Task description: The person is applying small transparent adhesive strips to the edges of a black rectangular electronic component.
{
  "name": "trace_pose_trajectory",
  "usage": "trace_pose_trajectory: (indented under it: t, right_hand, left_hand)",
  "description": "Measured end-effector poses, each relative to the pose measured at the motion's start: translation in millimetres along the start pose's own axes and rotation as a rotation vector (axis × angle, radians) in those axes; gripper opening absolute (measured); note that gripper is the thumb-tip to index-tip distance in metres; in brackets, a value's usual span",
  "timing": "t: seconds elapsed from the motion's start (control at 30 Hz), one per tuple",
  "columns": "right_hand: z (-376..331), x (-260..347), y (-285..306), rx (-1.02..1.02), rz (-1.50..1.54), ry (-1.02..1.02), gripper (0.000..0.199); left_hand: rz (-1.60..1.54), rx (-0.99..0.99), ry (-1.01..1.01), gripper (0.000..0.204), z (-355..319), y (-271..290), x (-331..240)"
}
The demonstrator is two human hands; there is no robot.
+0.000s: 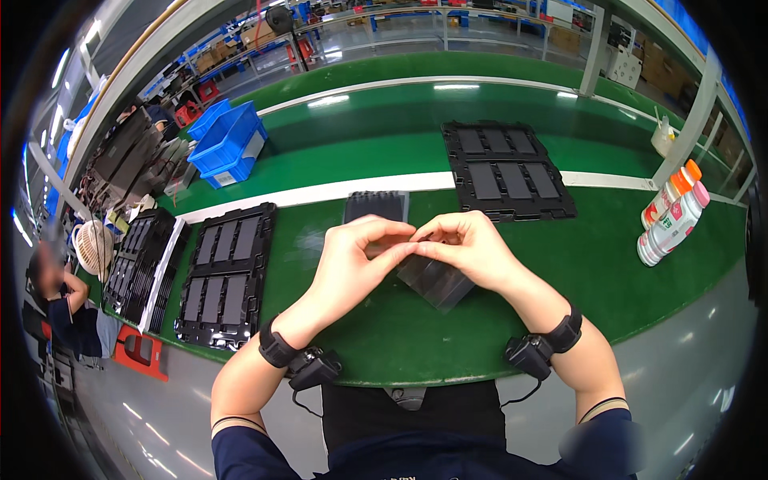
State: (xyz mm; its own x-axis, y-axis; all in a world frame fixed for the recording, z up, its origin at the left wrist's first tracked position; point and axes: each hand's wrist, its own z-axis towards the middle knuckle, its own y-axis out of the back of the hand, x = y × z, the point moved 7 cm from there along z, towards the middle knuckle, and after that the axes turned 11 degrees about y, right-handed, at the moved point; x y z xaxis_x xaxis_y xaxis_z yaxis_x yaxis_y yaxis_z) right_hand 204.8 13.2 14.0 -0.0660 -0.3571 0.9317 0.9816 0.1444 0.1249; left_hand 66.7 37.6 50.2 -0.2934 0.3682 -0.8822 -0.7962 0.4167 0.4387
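- A small rectangular pouch of clear, dark-looking plastic film [438, 286] is at the centre, just above or on the desk, tilted, its upper edge at the fingertips.
- The right hand [470, 246] pinches that edge, its grip closed between thumb and forefinger.
- The left hand [358, 250] meets it there, fingertips to fingertips; its thumb and forefinger nearly come together, but whether its grip has film in it, I cannot tell.
- Just beyond the left hand lies a dark stack of flat, plastic-wrapped pieces [376, 206].
- Beneath is a smooth green desk [400, 348].
- To the left lies a black plastic tray with six grey rectangles [228, 272]; a similar black tray [512, 178] lies beyond the right hand.
- Farther out: nested blue plastic bins [230, 144] at upper left, two capped plastic bottles [674, 214] at right.
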Motion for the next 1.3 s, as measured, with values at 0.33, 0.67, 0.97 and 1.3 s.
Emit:
trace_pose_trajectory:
  t: [0.33, 0.67, 0.97, 1.3]
  right_hand:
    - [-4, -6, 0, -0.014, 0.194, -0.097, 0.019]
    - [-7, 8, -6, 0.008, 0.006, -0.009, 0.012]
    - [-20, 9, -41, 0.493, 0.289, -0.283, 0.023]
    - [-12, 9, -59, 0.515, -0.432, 0.133, 0.027]
  left_hand:
    - [-0.093, -0.041, -0.025, 0.01, 2, 0, 9]
    - [-0.039, -0.028, -0.057, 0.01, -9, 2, 8]
    - [0.623, -0.214, 0.262, 0.015, 16, 109, 48]
    - [0.802, -0.199, 0.248, 0.074, 15, 83, 70]
